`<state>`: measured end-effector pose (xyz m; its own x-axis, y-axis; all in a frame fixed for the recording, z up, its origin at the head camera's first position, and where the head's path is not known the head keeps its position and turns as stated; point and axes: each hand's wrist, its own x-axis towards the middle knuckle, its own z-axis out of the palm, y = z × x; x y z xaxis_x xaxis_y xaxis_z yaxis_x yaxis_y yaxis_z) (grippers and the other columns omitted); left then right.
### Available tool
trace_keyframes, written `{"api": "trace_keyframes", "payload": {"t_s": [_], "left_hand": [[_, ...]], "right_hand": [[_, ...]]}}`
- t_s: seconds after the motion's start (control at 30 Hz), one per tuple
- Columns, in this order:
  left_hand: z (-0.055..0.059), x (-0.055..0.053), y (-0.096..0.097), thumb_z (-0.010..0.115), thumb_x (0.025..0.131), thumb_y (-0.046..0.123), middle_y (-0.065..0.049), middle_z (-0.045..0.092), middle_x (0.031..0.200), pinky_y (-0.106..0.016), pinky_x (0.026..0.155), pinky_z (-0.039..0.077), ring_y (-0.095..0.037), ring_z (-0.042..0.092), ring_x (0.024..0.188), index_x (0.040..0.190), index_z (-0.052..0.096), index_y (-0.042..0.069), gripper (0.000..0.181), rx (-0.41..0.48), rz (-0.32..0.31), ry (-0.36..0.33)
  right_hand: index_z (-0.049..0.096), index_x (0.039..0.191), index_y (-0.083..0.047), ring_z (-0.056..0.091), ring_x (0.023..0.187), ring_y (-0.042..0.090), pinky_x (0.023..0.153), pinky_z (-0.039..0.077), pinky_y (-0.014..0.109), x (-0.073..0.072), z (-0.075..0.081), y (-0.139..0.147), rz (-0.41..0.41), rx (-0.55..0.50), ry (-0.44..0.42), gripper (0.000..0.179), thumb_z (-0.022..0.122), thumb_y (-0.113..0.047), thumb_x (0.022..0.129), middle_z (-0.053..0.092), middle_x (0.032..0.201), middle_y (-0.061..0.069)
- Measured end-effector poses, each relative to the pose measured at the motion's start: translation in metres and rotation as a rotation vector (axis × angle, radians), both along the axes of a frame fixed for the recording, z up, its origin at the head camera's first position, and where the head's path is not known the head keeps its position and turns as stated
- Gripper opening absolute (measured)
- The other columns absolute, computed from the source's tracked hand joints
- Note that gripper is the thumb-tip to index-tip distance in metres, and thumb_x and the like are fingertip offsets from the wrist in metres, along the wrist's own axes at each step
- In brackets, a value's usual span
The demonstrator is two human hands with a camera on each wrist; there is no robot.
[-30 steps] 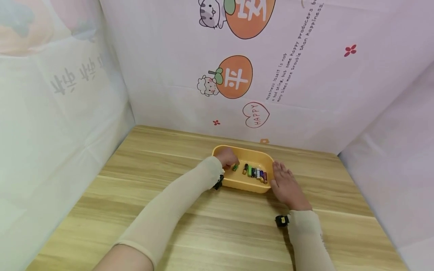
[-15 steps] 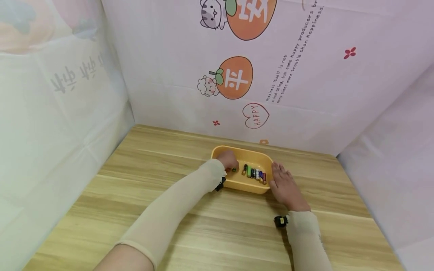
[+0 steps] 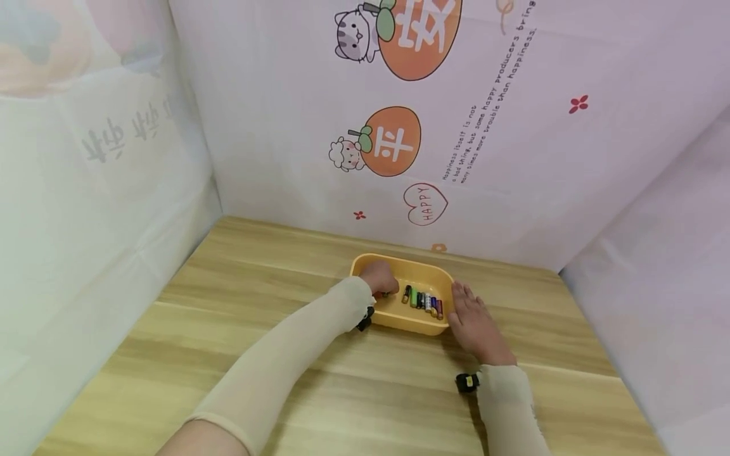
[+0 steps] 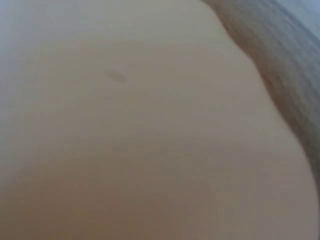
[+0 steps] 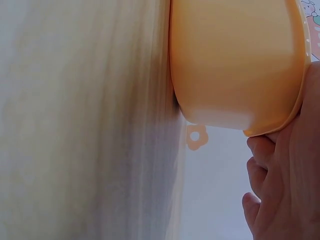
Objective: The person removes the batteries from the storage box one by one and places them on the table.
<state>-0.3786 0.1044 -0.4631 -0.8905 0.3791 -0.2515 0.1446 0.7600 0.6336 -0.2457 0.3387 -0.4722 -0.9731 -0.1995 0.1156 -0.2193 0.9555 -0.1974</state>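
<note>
A yellow plastic tray (image 3: 402, 323) stands on the table near the back wall. My left hand (image 3: 379, 277) reaches into its left end, fingers curled down around a small green battery (image 3: 386, 294), mostly hidden under them. Several batteries (image 3: 421, 299) of mixed colours lie side by side in a row to the right of that hand. My right hand (image 3: 478, 326) rests along the tray's right end with its fingers straight. In the right wrist view its fingers (image 5: 261, 172) lie at the tray's rim. Only blurred skin and a sleeve edge fill the left wrist view.
The wood-grain table (image 3: 319, 392) carries the tray near its far edge. A printed cloth wall (image 3: 285, 126) rises right behind, with plain cloth sides to the left and right. Black wrist cameras (image 3: 467, 382) sit at both sleeves.
The green battery at my left hand has gone from partly showing to nearly covered by the fingers. My right hand stays at the tray's end. The head view has tilted slightly upward.
</note>
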Motion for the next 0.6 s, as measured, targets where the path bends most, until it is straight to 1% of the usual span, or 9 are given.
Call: {"api": "trace_keyframes", "payload": {"t_s": [0.13,0.2,0.3,0.47,0.6], "left_hand": [[-0.0065,0.0028,-0.0010,0.064,0.076,0.006,-0.003,0.050,0.049,-0.027,0.036,0.038,-0.016,0.049,0.041,0.052,0.044,0.014,0.032,0.010,-0.004,0.010],[-0.0085,0.0043,-0.0013,0.065,0.076,0.006,-0.003,0.050,0.049,-0.027,0.037,0.040,-0.016,0.050,0.041,0.053,0.045,0.014,0.031,0.027,-0.007,0.002],[-0.0085,0.0055,-0.0019,0.064,0.077,0.006,-0.002,0.048,0.048,-0.027,0.037,0.041,-0.016,0.049,0.040,0.052,0.044,0.014,0.033,0.046,-0.012,-0.019],[-0.0057,0.0041,-0.0028,0.063,0.078,0.003,0.000,0.039,0.046,-0.028,0.037,0.040,-0.016,0.046,0.039,0.052,0.036,0.016,0.040,0.093,0.006,-0.033],[-0.0092,0.0033,-0.0037,0.064,0.079,0.005,0.001,0.038,0.047,-0.028,0.038,0.042,-0.016,0.047,0.040,0.053,0.037,0.017,0.040,0.096,-0.005,-0.023]], "right_hand": [[0.007,0.155,-0.001,0.007,0.146,0.036,0.116,0.010,0.056,0.0041,-0.0026,-0.0016,-0.004,-0.009,-0.005,0.060,0.031,-0.025,0.105,0.011,0.160,0.016],[0.007,0.155,-0.001,0.008,0.146,0.036,0.116,0.010,0.056,0.0051,-0.0030,-0.0010,-0.003,-0.002,-0.008,0.060,0.030,-0.025,0.105,0.010,0.160,0.015],[0.009,0.154,0.000,0.010,0.145,0.037,0.116,0.011,0.056,0.0048,-0.0027,-0.0007,0.005,0.001,-0.003,0.060,0.031,-0.025,0.105,0.011,0.160,0.015],[0.010,0.154,0.001,0.010,0.145,0.037,0.116,0.011,0.056,0.0024,-0.0014,-0.0009,0.018,-0.016,0.022,0.059,0.032,-0.024,0.105,0.013,0.160,0.017],[0.010,0.154,0.001,0.010,0.145,0.037,0.116,0.012,0.055,0.0045,-0.0038,-0.0020,0.009,-0.023,0.028,0.059,0.032,-0.023,0.105,0.012,0.160,0.016]]}}
